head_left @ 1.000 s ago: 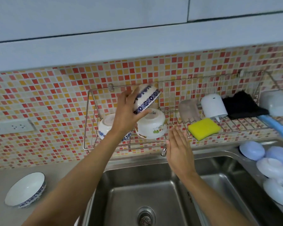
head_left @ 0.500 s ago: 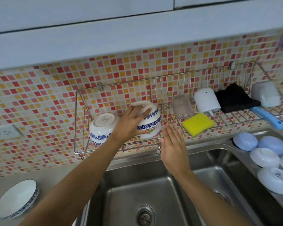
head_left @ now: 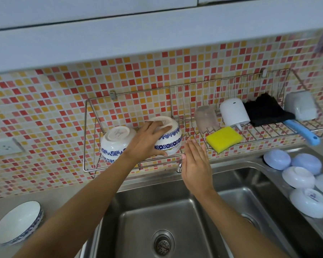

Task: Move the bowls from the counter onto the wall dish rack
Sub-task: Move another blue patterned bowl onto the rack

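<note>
Landmark: wall dish rack [head_left: 131, 165], wire, hung on mosaic tile above the sink [head_left: 157, 211].
Left hand [head_left: 145, 141]: reached up into left part of rack; fingers and thumb spread and curled over an upturned blue-banded bowl [head_left: 172, 138], holding it.
Blue-banded bowl: upside down, foot up, inside rack left of centre; appeared stacked over another bowl, only a sliver of that one showing beneath, so not certain.
Second bowl [head_left: 116, 142]: upturned, tilted, blue floral band; sat in rack just left of the held bowl, close against it, contact not clear.
Right hand [head_left: 196, 164]: hovered just below and in front of rack's front rail, fingers straight and together, palm facing left, holding nothing.
Rack, right part: translucent cup [head_left: 206, 118], white dispenser [head_left: 234, 113], black cloth [head_left: 265, 110], grey tub [head_left: 301, 106], all lying on the wires; yellow sponge [head_left: 224, 139] overhanging the front edge; blue handle [head_left: 302, 132] jutting forward past the rail.
Counter, below-left of rack: shallow white dish [head_left: 17, 222] with blue rim, right side up, seemingly on a stack.
Counter, below-right of rack: cluster of upturned bowls [head_left: 298, 176], bluish and white, touching one another beside the sink.
Wall, left of rack: white socket [head_left: 2, 148].
</note>
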Available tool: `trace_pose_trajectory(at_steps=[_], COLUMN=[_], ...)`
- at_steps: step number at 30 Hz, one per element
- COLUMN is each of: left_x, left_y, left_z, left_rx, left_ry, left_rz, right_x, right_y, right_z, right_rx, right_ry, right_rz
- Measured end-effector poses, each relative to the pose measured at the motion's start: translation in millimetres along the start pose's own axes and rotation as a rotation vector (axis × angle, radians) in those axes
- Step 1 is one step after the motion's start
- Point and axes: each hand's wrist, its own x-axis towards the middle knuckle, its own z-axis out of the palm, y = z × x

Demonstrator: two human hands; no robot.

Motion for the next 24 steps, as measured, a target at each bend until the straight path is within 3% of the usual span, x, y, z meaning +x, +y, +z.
trace_pose_trajectory(at_steps=[8,14,17,24], left_x=[-5.9,-11.7,-13.9,-16.3], left_y=[-0.3,-4.2,-7.6,-3.5], left_z=[2.8,10.2,11.7,8.3], left_rx=[-0.064,-0.293,-0.370,-0.394], left_ry=[0.007,0.090,0.048,0.050], left_rz=[0.017,-0.219,-0.299,-0.310], right_x=[0.3,0.2,0.0,0.4], right_y=[-0.8,-1.1,-1.3,-4.0], right_z=[-0.9,0.5,2.4,-2.4], right_rx=[0.003,0.014,0.012,0.000], right_ry=[-0.005,-0.003,0.007,0.007], right_rz=[0.006,0.007,0.008,0.008])
